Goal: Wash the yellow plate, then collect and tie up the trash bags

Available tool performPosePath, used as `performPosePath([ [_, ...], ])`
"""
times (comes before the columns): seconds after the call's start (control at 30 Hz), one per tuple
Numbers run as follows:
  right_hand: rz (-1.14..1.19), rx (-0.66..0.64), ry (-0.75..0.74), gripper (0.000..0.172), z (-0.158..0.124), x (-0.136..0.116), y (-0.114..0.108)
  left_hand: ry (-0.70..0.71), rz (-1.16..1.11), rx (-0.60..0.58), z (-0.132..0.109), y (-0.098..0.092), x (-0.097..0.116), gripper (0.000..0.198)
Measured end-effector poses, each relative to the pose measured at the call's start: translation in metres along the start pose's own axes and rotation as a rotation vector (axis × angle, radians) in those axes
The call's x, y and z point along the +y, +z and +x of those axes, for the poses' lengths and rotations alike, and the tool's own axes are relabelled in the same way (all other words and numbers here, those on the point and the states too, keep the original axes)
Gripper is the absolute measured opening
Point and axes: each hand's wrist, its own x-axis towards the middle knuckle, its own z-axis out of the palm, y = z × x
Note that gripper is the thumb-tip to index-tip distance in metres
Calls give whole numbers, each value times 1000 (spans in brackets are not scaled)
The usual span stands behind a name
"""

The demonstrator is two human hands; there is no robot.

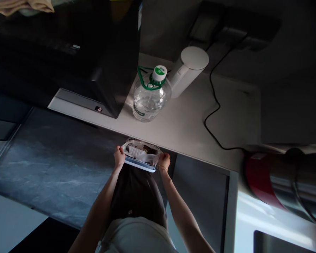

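Clear plastic rectangular container [141, 154] | left hand [119, 156], right hand [164, 161] fingers pinching its ends | at smooth counter [184, 123] edge

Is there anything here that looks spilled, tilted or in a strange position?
Nothing looks spilled. The clear food container sits tilted between the left hand and right hand, just off the counter edge. The water bottle stands upright, capped.

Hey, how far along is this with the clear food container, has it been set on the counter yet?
Not yet. Done so far: the clear container looks packed, with something white and something dark inside. In hand: the left hand and right hand grip its two ends at the front edge of the counter. Left: setting it down, perhaps near the water bottle.
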Motion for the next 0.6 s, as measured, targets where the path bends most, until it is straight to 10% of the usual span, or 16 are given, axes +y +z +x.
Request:
performPosePath([
  [0.6, 171, -8, -75, 23, 4, -33, -10, 81, -116, 75, 48, -22, 0, 13],
])
